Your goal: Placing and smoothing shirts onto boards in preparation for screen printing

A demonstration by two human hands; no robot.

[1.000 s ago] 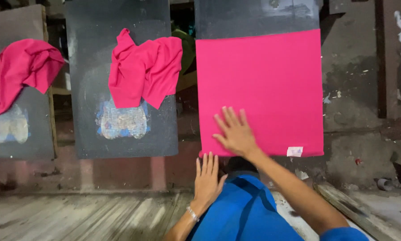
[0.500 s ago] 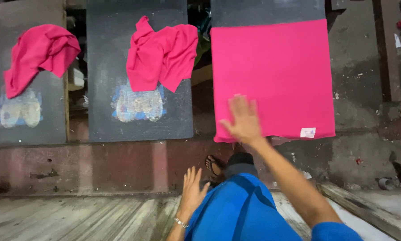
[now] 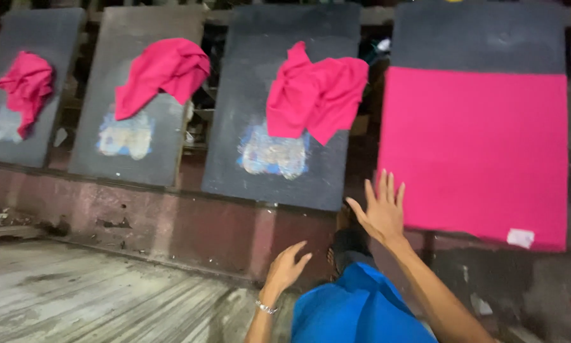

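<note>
A flat pink cloth [image 3: 476, 149] lies smoothed over the rightmost dark board [image 3: 482, 38]. My right hand [image 3: 380, 209] is spread open at the cloth's lower left corner, just off its edge. My left hand [image 3: 286, 267] hangs open lower down, in front of the reddish ledge [image 3: 190, 222], holding nothing; a bracelet sits on its wrist. A crumpled pink cloth [image 3: 314, 92] lies on the board [image 3: 279, 178] to the left of my right hand.
Two more dark boards to the left carry crumpled pink cloths [image 3: 161, 73] [image 3: 25, 86]. Faded pale print marks [image 3: 272, 155] show on the boards. A worn wooden floor [image 3: 95, 298] runs below the ledge. My blue clothing [image 3: 355, 311] fills the bottom centre.
The view has swung left, bringing more boards into sight. My right hand has slid off the flat pink cloth to its lower left corner. My left hand has dropped away from the ledge.
</note>
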